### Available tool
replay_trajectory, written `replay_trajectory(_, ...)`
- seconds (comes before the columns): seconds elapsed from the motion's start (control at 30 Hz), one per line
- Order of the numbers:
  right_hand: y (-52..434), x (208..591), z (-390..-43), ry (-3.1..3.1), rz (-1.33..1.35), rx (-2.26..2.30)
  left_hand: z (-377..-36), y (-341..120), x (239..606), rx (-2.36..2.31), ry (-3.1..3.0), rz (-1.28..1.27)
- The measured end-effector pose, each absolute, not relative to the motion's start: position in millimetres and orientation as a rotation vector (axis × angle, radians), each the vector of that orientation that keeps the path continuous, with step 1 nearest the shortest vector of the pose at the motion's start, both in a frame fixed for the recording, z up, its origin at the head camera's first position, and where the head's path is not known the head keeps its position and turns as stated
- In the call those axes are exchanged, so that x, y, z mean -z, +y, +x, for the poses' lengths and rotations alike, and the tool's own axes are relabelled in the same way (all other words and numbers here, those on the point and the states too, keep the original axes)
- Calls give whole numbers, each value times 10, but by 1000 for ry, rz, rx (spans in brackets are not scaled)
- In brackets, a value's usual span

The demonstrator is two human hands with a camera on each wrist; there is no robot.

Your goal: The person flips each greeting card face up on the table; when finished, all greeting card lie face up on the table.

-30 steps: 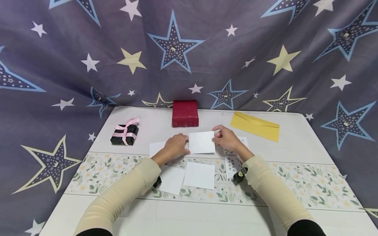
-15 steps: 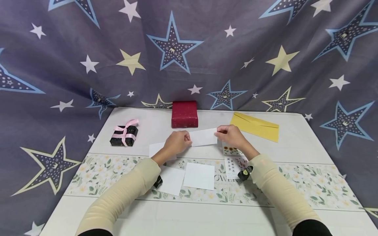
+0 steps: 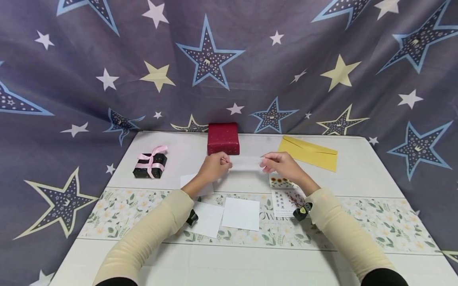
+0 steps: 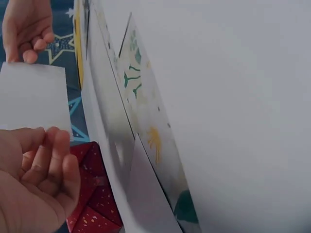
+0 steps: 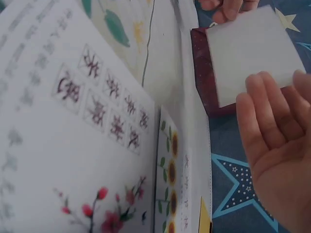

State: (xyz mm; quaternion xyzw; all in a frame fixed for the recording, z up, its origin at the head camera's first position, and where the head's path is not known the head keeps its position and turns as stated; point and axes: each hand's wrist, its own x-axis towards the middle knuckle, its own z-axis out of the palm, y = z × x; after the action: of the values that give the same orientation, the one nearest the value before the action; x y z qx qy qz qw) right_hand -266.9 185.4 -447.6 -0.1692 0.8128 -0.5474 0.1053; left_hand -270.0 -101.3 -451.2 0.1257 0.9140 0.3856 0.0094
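A white square card (image 3: 245,163) is held up between both hands above the back half of the table, tilted so that it looks like a narrow strip in the head view. My left hand (image 3: 216,166) pinches its left edge, and my right hand (image 3: 282,165) pinches the opposite edge. From the left wrist, the blank face of the card (image 4: 34,94) shows between the hands. Two more white cards (image 3: 241,213) (image 3: 206,219) lie below on the floral strip, and another white card (image 3: 187,179) is partly hidden by the left arm.
Printed cards, one with sunflowers (image 3: 280,181) and one with writing and blossoms (image 3: 284,203), lie under the right forearm. A red box (image 3: 223,139) stands at the back, a black gift box (image 3: 150,165) with pink ribbon at left, a yellow envelope (image 3: 311,154) at right.
The white card has been lifted and tipped from showing its full face to almost edge-on. My right hand has shifted slightly right, uncovering more of the printed cards.
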Motion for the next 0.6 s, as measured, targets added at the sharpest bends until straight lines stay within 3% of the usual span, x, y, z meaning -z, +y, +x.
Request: replay_trajectory(0.6, 1906, 4529, -2659, 2426, -513, 1473, -2736, -1008, 4461, -1289, 2809, 392)
